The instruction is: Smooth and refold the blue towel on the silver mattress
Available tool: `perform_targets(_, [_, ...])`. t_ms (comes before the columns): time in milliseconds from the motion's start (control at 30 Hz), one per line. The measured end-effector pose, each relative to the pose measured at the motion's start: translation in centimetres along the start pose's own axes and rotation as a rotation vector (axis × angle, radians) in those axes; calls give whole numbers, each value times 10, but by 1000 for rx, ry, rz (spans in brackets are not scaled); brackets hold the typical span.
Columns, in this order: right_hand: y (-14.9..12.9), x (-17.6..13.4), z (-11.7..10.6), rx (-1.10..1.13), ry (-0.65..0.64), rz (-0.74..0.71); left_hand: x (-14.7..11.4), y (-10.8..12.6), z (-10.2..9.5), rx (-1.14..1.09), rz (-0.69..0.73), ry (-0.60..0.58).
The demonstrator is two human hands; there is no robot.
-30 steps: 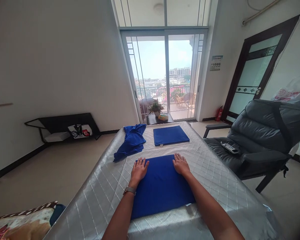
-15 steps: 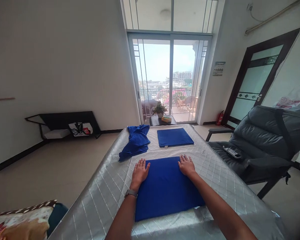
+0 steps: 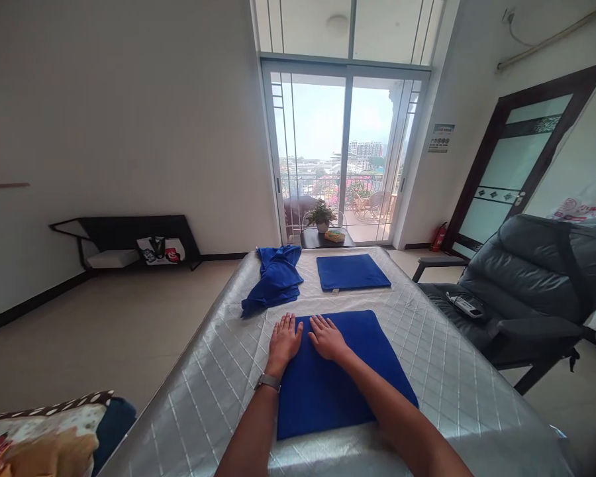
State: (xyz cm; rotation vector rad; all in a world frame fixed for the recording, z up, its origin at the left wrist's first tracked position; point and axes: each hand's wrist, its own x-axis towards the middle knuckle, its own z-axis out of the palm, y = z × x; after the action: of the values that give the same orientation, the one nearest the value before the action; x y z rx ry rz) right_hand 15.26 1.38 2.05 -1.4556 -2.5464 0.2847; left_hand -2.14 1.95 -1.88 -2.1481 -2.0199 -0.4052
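Observation:
A blue cloth [image 3: 328, 391], flat and roughly rectangular, lies in front of me on the silver quilted table cover [image 3: 218, 391]. My left hand [image 3: 285, 343] rests on its far left corner, palm down with fingers stretched out. Close beside it, my right hand [image 3: 328, 338] lies flat on the same cloth near the far edge, fingers extended. Beyond them is a second flat blue cloth [image 3: 355, 271] with a small white tag at its near edge. To its left sits a crumpled blue cloth [image 3: 275, 281] in loose folds.
A dark grey reclining chair [image 3: 521, 285] with a white remote-like device [image 3: 464, 305] on its seat stands at the right. Past the far end, a small table [image 3: 347, 242] bears a potted plant [image 3: 322, 215]. Patterned fabric [image 3: 44, 437] shows at the lower left.
My right hand has slid left across the cloth from its far right corner to near my left hand. My left hand stays at the far left corner. The view has shifted slightly.

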Motion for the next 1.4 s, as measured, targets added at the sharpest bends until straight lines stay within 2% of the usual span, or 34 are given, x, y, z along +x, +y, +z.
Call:
perform_targets(133, [44,-13,-10,-21,-23,63,1,2,-2,-8,-26,-19])
perform_targets(333, [125,-39,-37,-107,-72,286,1,5,-8,-65,-62,-55])
perform_targets(400, [143,-45,-41,-111,-76,343,1,5,-9,-59,-62,-66])
perform_targets(500, [155,-49,-42,-119,-69,376,0,5,-10,-49,-50,-67])
perform_targets(633, [149,-50,-45,-194,-59,393,0,5,-11,-54,-56,-72])
perform_targets(733, [129,-49,-50,-307,27,421,1,6,-11,-42,-58,-74])
perform_targets(800, [105,-48,-50,-334,113,388,0,6,-11,-38,-67,-69])
perform_targets(867, [72,-47,-45,-282,163,290,0,7,-11,-44,-73,-65])
perform_targets(1000, [2,-49,-21,-105,102,48,0,6,-11,-56,-60,-38])
perform_targets(1100, [-24,-54,-3,-35,37,-17,-1,5,-10,-65,-50,-17])
perform_targets(1200, [-18,-62,1,-13,2,4,-1,4,-11,-69,-52,-25])
perform_targets(1400, [40,-91,-18,-63,-28,171,-1,6,-14,-85,-53,-57])
